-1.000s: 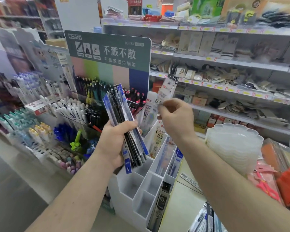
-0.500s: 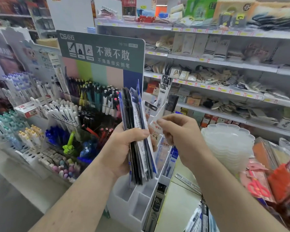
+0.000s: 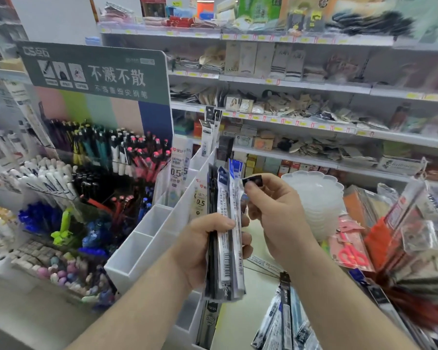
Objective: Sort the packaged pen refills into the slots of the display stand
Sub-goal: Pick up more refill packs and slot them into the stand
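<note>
My left hand (image 3: 202, 245) grips a bundle of packaged pen refills (image 3: 226, 248), held upright in front of the white display stand (image 3: 147, 246). Their blue and black header cards fan out at the top. My right hand (image 3: 276, 218) pinches the black top of one refill pack (image 3: 253, 180) at the bundle's right side. The stand's near slots hold nothing, while the far slots hold white refill packs marked 0.5 (image 3: 177, 173). A black pack (image 3: 210, 322) sits in a low slot beneath the bundle.
A pen display with a green sign (image 3: 94, 72) stands at the left, full of pens. Loose refill packs (image 3: 283, 322) lie on the counter at the bottom. Stacked clear trays (image 3: 316, 198), red scissors (image 3: 352, 253) and shop shelves fill the right.
The bundle has shifted right and lower in view. My right hand moved from beside the bundle up to its top and now pinches one black-headed pack.
</note>
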A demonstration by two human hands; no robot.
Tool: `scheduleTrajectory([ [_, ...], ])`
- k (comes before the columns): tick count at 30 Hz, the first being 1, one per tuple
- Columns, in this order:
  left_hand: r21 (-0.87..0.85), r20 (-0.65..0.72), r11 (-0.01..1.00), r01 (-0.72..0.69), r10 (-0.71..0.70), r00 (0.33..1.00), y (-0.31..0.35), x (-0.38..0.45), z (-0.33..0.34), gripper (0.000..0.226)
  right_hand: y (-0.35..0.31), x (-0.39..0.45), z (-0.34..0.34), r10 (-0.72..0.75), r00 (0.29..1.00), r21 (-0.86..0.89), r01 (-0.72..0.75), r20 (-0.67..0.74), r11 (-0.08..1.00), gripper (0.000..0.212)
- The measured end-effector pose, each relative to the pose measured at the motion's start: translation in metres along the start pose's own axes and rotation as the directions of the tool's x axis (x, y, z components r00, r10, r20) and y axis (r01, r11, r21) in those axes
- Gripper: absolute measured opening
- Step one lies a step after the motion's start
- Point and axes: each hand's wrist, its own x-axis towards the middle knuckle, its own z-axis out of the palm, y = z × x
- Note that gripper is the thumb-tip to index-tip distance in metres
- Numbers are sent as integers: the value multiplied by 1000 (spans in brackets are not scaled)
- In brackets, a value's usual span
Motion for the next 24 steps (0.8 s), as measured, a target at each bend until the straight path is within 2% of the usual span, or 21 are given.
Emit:
scheduleTrajectory([
  [2, 109, -84, 994, 13, -3, 996, -5, 6, -2, 40, 1, 0, -2, 79, 997, 82, -77, -22, 994, 36],
  [5, 283, -183, 959, -35, 90, 979, -9, 13, -4, 37, 7, 0, -8, 265, 964, 215, -263, 18, 941, 12],
  [6, 346, -209, 937, -55, 135, 968, -11, 15, -6, 36, 11, -4, -10, 313, 948, 207, -317, 53, 926, 24],
  [7, 400, -232, 914, -66, 170, 958, -12, 17, -8, 37, 15, -10, -11, 331, 941, 174, -340, 75, 924, 37],
  [8, 436, -247, 898, -66, 190, 950, -13, 18, -9, 40, 21, -16, -11, 325, 943, 143, -332, 73, 932, 39],
  [10, 478, -264, 877, -55, 203, 943, -15, 19, -13, 45, 26, -26, -10, 275, 960, 80, -278, 47, 957, 20],
  [11, 498, -275, 866, -42, 204, 940, -16, 19, -15, 47, 29, -27, -11, 249, 969, 51, -249, 12, 967, 21],
  [13, 530, -305, 848, -13, 205, 930, -16, 18, -17, 56, 33, -23, -17, 225, 973, 29, -224, -54, 974, 39],
  [16, 523, -348, 852, 11, 202, 915, -16, 20, -20, 58, 30, -15, -25, 272, 957, 113, -260, -101, 959, 29],
  [21, 485, -365, 873, 61, 138, 921, -17, 24, -21, 67, 31, -14, -24, 383, 923, 246, -364, -29, 898, 31],
  [24, 470, -363, 879, 84, 105, 926, -18, 23, -26, 63, 26, -9, -27, 386, 922, 314, -354, -43, 881, 13],
])
